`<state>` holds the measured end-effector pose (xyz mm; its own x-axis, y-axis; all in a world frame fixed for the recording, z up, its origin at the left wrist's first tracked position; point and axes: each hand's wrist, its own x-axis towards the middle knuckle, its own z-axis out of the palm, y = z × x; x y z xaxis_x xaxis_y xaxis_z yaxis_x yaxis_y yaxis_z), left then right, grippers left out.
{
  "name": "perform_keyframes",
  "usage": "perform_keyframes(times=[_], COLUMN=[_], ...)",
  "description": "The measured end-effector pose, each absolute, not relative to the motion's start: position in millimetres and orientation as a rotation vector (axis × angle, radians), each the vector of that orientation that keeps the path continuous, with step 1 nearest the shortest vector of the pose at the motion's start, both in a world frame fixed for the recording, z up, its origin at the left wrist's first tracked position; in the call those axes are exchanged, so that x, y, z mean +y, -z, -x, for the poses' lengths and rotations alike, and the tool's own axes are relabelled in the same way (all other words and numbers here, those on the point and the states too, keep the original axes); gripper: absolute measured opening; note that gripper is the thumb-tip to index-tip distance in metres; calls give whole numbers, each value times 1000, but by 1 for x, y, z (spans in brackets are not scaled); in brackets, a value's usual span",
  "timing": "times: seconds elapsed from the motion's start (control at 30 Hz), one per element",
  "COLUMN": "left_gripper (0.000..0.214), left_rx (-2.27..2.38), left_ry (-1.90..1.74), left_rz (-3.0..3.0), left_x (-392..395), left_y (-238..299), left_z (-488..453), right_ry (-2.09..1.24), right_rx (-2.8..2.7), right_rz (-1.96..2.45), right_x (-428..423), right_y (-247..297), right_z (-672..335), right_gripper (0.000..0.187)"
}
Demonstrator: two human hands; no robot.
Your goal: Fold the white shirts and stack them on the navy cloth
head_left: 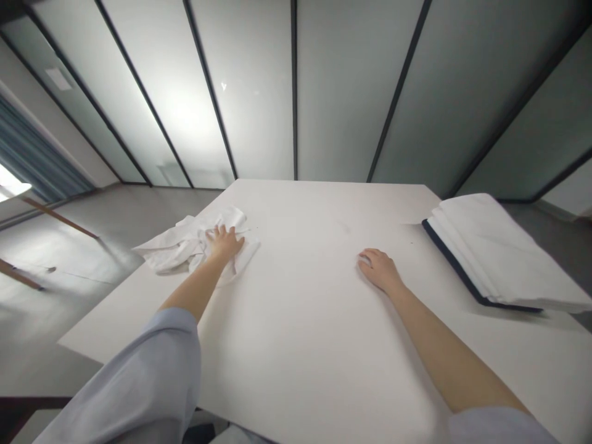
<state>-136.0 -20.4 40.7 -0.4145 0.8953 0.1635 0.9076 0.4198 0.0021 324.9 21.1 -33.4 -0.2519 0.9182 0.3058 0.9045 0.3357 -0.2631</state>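
Observation:
A crumpled white cloth (178, 246) lies in loose folds on the left part of the white table (296, 320), partly over its left edge. My left hand (225, 243) rests on the right side of this cloth, fingers spread and pointing away from me; it is not gripped around the fabric. Farther right, my right hand (379, 269) lies on the bare tabletop, loosely curved, with a gap between thumb and fingers and nothing in it. To the right of that hand is a stack of folded white cloth (509, 246) with a dark blue layer (462, 271) at the bottom.
Frosted glass panels (342, 92) with dark frames stand behind the table's far edge. At the left are a grey floor (139, 213), a blue curtain (37, 148) and wooden furniture legs (60, 217). The cloth stack reaches over the table's right edge.

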Motion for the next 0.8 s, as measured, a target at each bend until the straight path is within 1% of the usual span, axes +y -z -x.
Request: perform_keyframes(times=[0.07,0.13,0.33,0.53,0.7,0.8], left_gripper=[67,72,70,60,56,56], left_rx=[-2724,-2824,-2707,-2316,-1836,-1511], left_ry=[43,1,14,124,273,357], left_rz=[1455,1395,1537,1976,2448,2686], left_x=[-27,-31,-27,-14,-6,-9], left_y=[-39,-34,-22,-11,0,3], left_z=[157,167,150,84,2,-45], right_ry=[-45,-48,-44,-80,11,56], right_rx=[-2205,-2201,-2176,-2112,-1893,-1916], right_rz=[1606,1611,1645,1607,1481,1455], right_x=[22,22,21,21,15,11], right_y=[33,33,32,28,15,9], right_z=[-324,-324,-321,-320,-320,-318], right_gripper=[30,30,29,28,29,27])
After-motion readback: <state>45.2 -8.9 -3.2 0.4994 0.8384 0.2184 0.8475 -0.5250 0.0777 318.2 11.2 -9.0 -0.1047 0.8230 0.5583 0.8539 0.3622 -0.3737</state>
